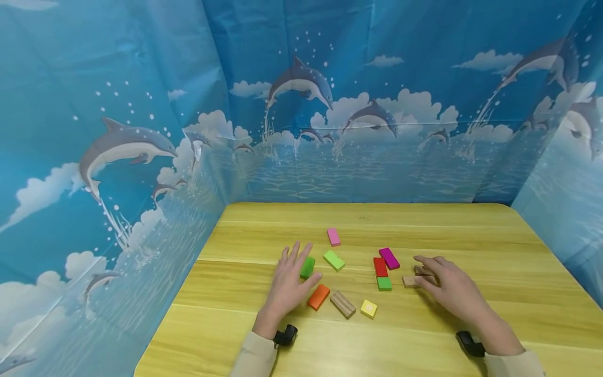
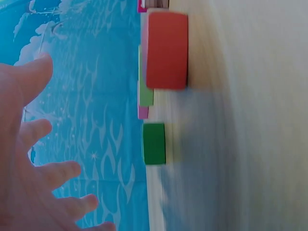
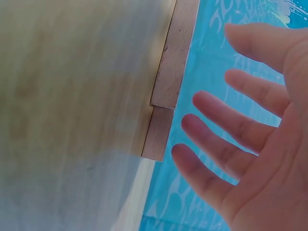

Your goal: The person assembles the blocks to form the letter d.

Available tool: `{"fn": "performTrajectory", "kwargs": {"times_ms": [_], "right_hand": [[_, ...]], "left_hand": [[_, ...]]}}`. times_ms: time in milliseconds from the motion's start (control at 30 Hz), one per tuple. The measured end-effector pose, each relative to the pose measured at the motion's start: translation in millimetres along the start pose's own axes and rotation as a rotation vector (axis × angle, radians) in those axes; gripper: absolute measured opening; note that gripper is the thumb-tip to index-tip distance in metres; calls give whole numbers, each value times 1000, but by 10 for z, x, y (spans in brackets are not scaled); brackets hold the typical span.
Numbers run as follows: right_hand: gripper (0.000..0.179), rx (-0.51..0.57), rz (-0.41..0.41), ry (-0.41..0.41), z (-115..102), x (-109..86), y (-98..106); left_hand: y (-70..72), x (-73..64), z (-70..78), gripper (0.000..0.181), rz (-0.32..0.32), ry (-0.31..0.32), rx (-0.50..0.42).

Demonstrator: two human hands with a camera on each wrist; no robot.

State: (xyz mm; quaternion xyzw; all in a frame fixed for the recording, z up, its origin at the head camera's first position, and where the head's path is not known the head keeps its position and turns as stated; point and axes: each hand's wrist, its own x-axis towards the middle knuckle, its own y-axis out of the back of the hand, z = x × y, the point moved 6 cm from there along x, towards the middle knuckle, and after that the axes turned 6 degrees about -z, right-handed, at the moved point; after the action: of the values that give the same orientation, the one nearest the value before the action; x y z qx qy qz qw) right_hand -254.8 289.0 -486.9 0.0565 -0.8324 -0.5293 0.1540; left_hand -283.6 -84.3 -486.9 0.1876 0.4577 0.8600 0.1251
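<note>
Dark-green rectangular block [image 1: 307, 268] and two brown wooden rectangular blocks [image 3: 172, 67]
Near them respectively, left hand [image 1: 286, 283] and right hand [image 1: 450, 288] are held, fingers spread wide.

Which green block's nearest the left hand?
The dark green block, beside the left hand; the lime block and the bright green block sit farther right.

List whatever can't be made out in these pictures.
Head view: dark green block, partly hidden by the left hand.
Head view: two wooden blocks, partly hidden by the right hand.
Head view: yellow block, its pale patch too small to identify.
Right wrist view: upper wooden block, cut off by the top edge.
</note>
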Motion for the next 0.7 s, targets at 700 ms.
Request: {"fn": "performTrajectory", "kwargs": {"times_ms": [700], "right_hand": [[36,-9,-83,-61,15,-24,-35]], "left_hand": [[-118,16,368,71,-37,-71,-131]]}}
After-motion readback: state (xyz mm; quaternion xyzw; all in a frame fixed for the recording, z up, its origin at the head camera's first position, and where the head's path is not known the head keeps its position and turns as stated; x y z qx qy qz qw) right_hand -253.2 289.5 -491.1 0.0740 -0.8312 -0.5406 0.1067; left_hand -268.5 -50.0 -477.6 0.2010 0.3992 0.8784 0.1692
